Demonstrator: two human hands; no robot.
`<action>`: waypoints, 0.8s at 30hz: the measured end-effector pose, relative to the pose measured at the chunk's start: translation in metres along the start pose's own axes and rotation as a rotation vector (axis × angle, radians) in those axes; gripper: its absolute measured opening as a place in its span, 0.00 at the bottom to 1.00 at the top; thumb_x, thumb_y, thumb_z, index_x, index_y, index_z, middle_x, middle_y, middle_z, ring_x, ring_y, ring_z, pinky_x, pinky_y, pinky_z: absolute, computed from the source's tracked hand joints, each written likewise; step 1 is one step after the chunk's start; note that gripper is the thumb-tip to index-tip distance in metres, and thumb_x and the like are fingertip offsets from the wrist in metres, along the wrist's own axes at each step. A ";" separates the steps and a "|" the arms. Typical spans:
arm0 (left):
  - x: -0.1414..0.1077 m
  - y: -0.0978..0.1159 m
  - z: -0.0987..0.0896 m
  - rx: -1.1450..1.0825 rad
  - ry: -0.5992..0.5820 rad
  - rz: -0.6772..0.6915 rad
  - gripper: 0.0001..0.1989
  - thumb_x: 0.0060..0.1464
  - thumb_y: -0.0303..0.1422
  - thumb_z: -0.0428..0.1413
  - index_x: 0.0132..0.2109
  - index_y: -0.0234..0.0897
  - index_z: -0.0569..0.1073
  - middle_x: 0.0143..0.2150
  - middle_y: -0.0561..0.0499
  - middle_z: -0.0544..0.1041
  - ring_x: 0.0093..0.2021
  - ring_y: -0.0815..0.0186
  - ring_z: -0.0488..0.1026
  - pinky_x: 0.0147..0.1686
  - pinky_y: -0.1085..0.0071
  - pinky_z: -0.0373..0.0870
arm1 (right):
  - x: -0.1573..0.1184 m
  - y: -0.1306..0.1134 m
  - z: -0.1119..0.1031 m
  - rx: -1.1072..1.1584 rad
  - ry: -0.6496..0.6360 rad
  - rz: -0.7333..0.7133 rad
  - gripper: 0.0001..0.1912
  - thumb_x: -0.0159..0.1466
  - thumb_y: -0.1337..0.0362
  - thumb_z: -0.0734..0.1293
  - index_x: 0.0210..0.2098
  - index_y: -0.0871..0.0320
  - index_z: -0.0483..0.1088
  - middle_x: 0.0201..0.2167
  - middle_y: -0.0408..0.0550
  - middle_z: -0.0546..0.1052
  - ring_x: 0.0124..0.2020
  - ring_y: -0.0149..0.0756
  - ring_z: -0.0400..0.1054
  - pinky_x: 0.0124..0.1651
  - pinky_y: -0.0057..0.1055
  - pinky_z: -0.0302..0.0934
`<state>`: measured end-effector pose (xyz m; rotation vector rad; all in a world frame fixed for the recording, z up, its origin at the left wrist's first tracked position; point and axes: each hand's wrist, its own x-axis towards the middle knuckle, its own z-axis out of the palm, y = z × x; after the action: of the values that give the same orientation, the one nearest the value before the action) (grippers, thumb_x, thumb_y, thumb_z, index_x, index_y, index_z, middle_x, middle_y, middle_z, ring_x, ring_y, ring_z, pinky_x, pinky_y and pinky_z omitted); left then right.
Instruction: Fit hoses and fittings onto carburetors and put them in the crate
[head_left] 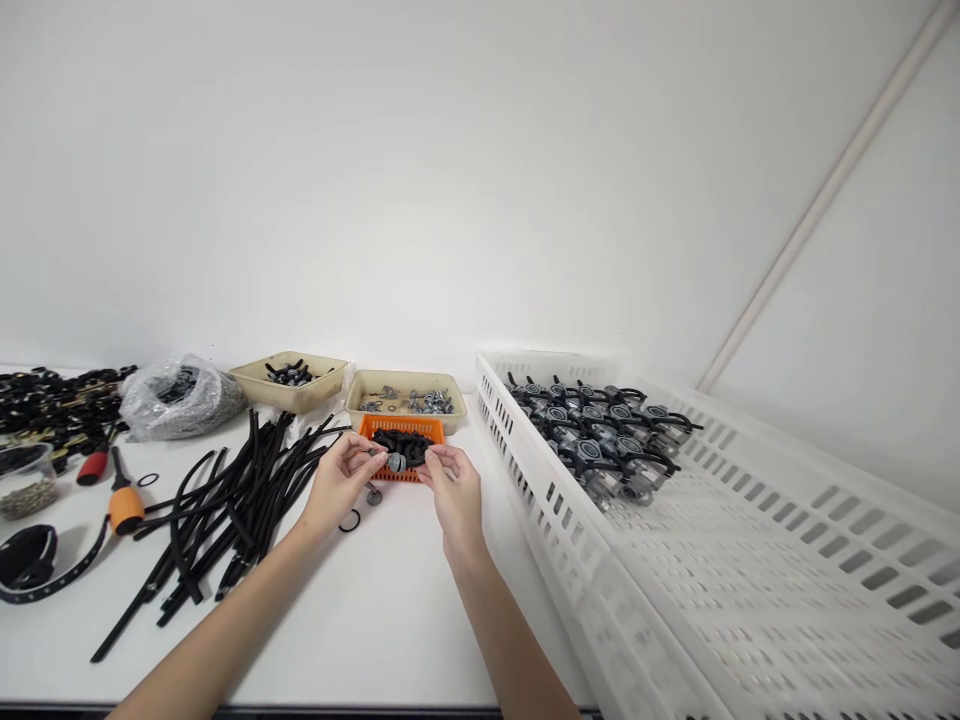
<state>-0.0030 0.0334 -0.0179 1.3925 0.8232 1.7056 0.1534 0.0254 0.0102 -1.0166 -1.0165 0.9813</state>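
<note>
The left hand [341,482] and the right hand [454,490] meet above the middle of the table, both half closed, with the fingers curled inward. Between their fingertips they pinch a small grey metal fitting [396,463], which sits just over an orange plastic basket [401,428]. The fingers hide most of the fitting, and a dark piece seems to be joined to it, though its shape is hard to make out. The basket is heaped with black parts [402,447], partly hidden behind the hands.

Just below the hands, a similar grey fitting [373,494] stands on the white table [390,640] beside a loose black O-ring [349,521]. Beyond the basket, a tan tray [405,384] holds grey fittings and small rings, and a second tan tray [289,384] to its left holds black pieces.

Left of the hands lies a heap of black tubing [225,510], then an orange-handled screwdriver [126,510] and a plastic bag [180,398]. More black parts [52,410] are piled at the upper left, cut off by the frame edge. At the right, a white perforated crate [570,470] holds rows of assembled fittings [600,430], and the crate runs out of the frame.
</note>
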 end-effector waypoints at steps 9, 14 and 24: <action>0.001 -0.001 0.000 -0.090 0.002 -0.067 0.16 0.47 0.37 0.65 0.35 0.37 0.66 0.34 0.50 0.80 0.39 0.65 0.79 0.38 0.71 0.75 | -0.004 -0.002 0.003 0.012 -0.050 0.018 0.13 0.53 0.57 0.72 0.32 0.59 0.71 0.29 0.44 0.75 0.26 0.33 0.73 0.35 0.35 0.72; 0.001 0.004 -0.001 -0.113 0.034 -0.091 0.17 0.46 0.36 0.66 0.34 0.38 0.65 0.35 0.50 0.81 0.39 0.65 0.79 0.39 0.70 0.75 | -0.006 -0.003 0.004 -0.002 -0.074 0.044 0.16 0.50 0.55 0.74 0.29 0.59 0.70 0.25 0.42 0.74 0.24 0.35 0.73 0.33 0.35 0.72; 0.001 0.006 -0.001 -0.105 0.048 -0.084 0.17 0.44 0.35 0.67 0.33 0.37 0.66 0.36 0.50 0.81 0.41 0.63 0.79 0.44 0.66 0.74 | -0.007 -0.005 0.003 -0.024 -0.061 0.053 0.17 0.51 0.53 0.73 0.28 0.59 0.67 0.23 0.40 0.74 0.22 0.34 0.73 0.31 0.32 0.70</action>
<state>-0.0050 0.0311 -0.0130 1.2341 0.7953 1.6983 0.1495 0.0185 0.0143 -1.0427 -1.0582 1.0509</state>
